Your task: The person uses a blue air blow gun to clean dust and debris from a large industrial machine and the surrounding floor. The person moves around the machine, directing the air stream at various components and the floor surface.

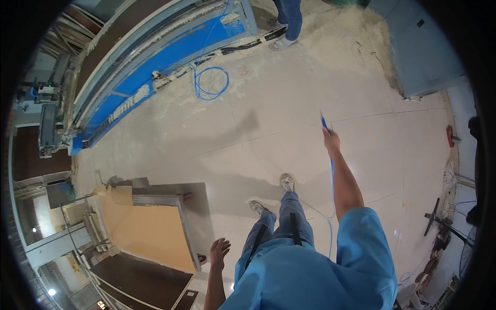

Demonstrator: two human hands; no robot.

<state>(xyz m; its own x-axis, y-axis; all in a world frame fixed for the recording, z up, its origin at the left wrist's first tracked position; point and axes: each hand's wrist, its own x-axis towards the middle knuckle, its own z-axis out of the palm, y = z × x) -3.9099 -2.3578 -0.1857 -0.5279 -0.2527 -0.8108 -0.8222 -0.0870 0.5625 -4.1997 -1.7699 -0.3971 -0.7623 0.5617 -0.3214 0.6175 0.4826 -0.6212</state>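
Out ahead on the right, my right hand (pixel 331 139) is closed round a blue air blow gun (pixel 324 122), its thin nozzle pointing away from me. From this hand a thin blue hose (pixel 331 178) trails down past my arm and behind my sleeve. My left hand (pixel 220 249) hangs low on the left, fingers loosely apart and nothing in it. The tan board (pixel 147 232) on a low stand is the thing nearest to it; hand and board look apart.
A long blue-sided machine (pixel 170 57) lies along the upper left, with a coiled blue hose (pixel 212 82) on the dusty floor before it. Another person's legs (pixel 291 23) stand beyond. Sawdust (pixel 346 41) is heaped by a grey cabinet (pixel 421 49). Dark boards (pixel 139 276) are at lower left.
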